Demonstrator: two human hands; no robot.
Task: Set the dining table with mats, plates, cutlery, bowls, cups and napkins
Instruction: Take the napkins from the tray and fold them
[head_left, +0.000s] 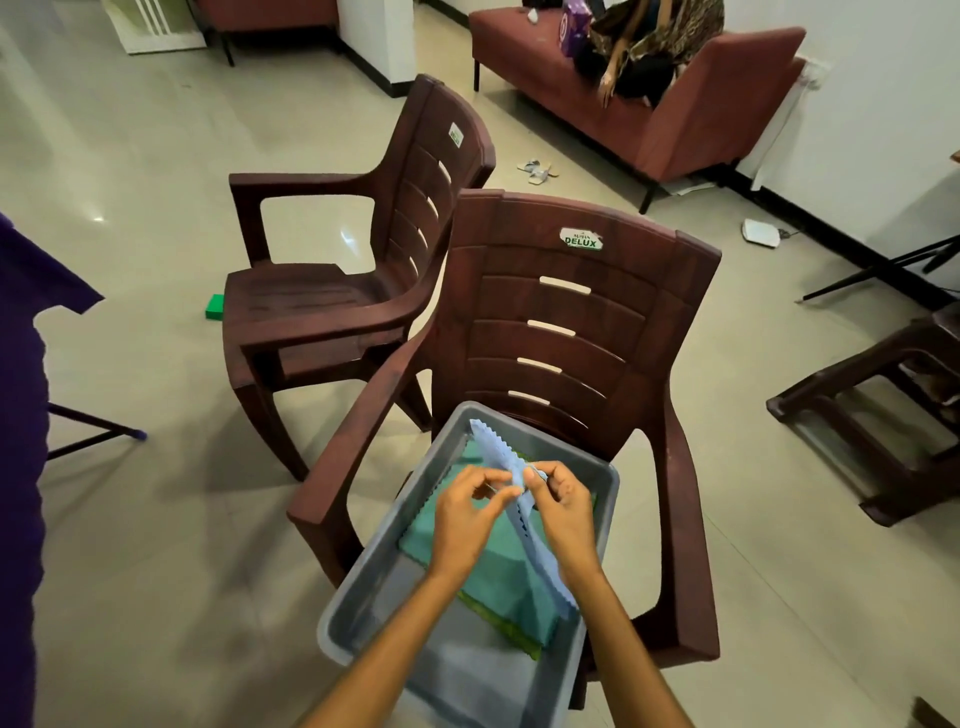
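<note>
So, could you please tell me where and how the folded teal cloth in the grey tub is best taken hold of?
Judging by its pose, pinch the folded teal cloth at its near-left corner, coming from above: it lies flat in the grey plastic tub, and that corner is clear of both hands and the pale blue napkin.

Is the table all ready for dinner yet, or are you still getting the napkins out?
Still early. No set table shows in this view. In hand: both hands, left hand and right hand, pinch a light blue napkin lifted over the grey tub on the brown chair. Green napkins remain in the tub. Left: everything that goes on the table.
</note>
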